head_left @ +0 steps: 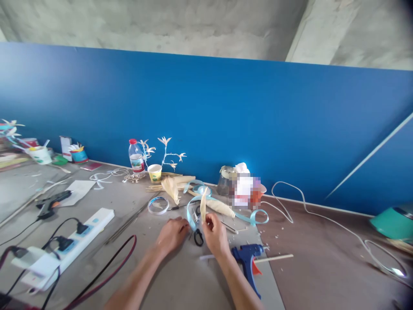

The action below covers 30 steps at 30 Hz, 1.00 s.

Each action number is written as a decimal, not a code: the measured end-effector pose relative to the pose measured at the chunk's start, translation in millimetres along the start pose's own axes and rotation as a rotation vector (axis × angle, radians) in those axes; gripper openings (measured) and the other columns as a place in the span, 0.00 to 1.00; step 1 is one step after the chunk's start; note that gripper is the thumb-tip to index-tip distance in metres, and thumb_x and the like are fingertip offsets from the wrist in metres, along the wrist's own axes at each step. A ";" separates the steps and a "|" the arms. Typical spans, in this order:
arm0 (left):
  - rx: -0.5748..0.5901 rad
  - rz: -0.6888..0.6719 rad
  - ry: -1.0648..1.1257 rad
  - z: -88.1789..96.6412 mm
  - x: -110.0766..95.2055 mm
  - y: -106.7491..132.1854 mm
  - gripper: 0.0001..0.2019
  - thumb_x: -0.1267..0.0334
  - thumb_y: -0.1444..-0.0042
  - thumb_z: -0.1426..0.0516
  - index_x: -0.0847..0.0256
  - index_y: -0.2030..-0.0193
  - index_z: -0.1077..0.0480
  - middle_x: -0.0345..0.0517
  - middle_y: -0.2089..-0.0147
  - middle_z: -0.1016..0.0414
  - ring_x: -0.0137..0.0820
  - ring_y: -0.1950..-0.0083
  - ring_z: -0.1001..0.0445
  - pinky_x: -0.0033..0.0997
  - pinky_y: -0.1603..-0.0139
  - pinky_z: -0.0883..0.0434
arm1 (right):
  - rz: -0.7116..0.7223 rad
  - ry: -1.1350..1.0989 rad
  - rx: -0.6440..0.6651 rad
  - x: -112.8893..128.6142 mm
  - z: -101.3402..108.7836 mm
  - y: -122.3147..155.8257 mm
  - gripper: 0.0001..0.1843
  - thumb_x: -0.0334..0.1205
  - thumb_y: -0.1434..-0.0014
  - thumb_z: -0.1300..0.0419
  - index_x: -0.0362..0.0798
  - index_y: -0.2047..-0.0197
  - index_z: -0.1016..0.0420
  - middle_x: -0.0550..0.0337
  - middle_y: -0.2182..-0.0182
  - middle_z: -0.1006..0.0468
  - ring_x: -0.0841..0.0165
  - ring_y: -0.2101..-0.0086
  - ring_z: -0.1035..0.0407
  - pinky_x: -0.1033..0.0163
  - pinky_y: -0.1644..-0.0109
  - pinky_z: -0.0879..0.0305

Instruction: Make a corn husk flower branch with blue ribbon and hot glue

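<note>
My right hand pinches a pale strip of dried corn husk, which stands upright above the fingers. Just left of it my left hand is low over the table, its fingers curled together; whatever lies between the fingertips is hidden. Black-handled scissors lie between the hands, partly covered. A light blue ribbon loops behind the fingers, beside more dried husks. A blue hot glue gun rests right of my right wrist, with a glue stick next to it.
A white power strip with plugs and cables and a black glue gun lie at left. Along the blue partition stand a bottle, a paper cup with husk flowers and a glass jar. A white cable crosses the right side.
</note>
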<state>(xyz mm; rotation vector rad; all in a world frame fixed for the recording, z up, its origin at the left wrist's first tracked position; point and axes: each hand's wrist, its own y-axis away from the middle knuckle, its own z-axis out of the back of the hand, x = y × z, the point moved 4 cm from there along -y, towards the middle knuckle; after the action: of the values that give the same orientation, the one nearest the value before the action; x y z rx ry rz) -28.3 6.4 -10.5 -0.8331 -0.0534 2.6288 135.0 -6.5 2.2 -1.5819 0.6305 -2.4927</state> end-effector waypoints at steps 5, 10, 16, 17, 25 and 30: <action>-0.101 -0.002 0.155 8.1 -7.2 0.2 0.15 0.60 0.43 0.52 0.63 0.73 0.29 0.47 0.69 0.30 0.32 0.67 0.31 0.29 0.65 0.37 | -0.038 -0.047 0.044 -3.0 -2.8 -0.3 0.03 0.37 0.49 0.45 0.48 0.73 0.32 0.62 0.79 0.30 0.70 0.78 0.39 0.66 0.71 0.43; -0.153 0.006 0.330 11.1 -9.5 -1.6 0.14 0.59 0.43 0.51 0.63 0.71 0.30 0.44 0.71 0.30 0.31 0.68 0.32 0.27 0.67 0.37 | -0.030 -0.057 0.089 -6.8 -10.0 1.2 0.04 0.36 0.50 0.45 0.47 0.75 0.33 0.62 0.79 0.30 0.69 0.77 0.37 0.66 0.72 0.42; -0.268 -0.003 0.283 8.2 -1.0 -1.5 0.13 0.64 0.43 0.52 0.62 0.72 0.29 0.45 0.70 0.28 0.31 0.67 0.30 0.28 0.64 0.36 | -0.006 0.169 -0.017 -20.8 -1.9 1.5 0.15 0.37 0.50 0.47 0.44 0.58 0.31 0.56 0.73 0.27 0.64 0.72 0.31 0.60 0.65 0.35; -0.282 0.002 0.289 8.1 0.0 -0.7 0.13 0.64 0.42 0.53 0.62 0.70 0.29 0.46 0.69 0.28 0.32 0.66 0.30 0.29 0.64 0.36 | 0.008 0.225 -0.044 -21.9 1.4 1.2 0.16 0.38 0.50 0.46 0.44 0.57 0.31 0.54 0.70 0.27 0.62 0.70 0.30 0.59 0.64 0.34; -0.479 0.036 0.330 15.2 4.3 5.2 0.12 0.72 0.44 0.57 0.61 0.65 0.33 0.48 0.68 0.29 0.34 0.66 0.31 0.31 0.64 0.35 | 0.045 0.262 0.102 31.0 18.2 -6.6 0.17 0.41 0.46 0.47 0.45 0.54 0.29 0.51 0.63 0.27 0.70 0.78 0.34 0.60 0.69 0.32; -0.510 0.057 0.282 12.6 8.3 3.6 0.12 0.76 0.50 0.57 0.59 0.72 0.37 0.46 0.70 0.32 0.35 0.66 0.32 0.33 0.63 0.36 | 0.164 0.258 0.338 91.2 -22.6 -49.3 0.13 0.38 0.43 0.48 0.47 0.58 0.26 0.56 0.64 0.24 0.68 0.67 0.29 0.65 0.62 0.32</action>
<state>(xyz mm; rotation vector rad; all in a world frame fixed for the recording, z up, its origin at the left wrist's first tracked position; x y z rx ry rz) -42.9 7.1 -5.2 -1.3793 -0.6515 2.5516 80.0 15.3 90.4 -1.0603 0.3249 -2.5314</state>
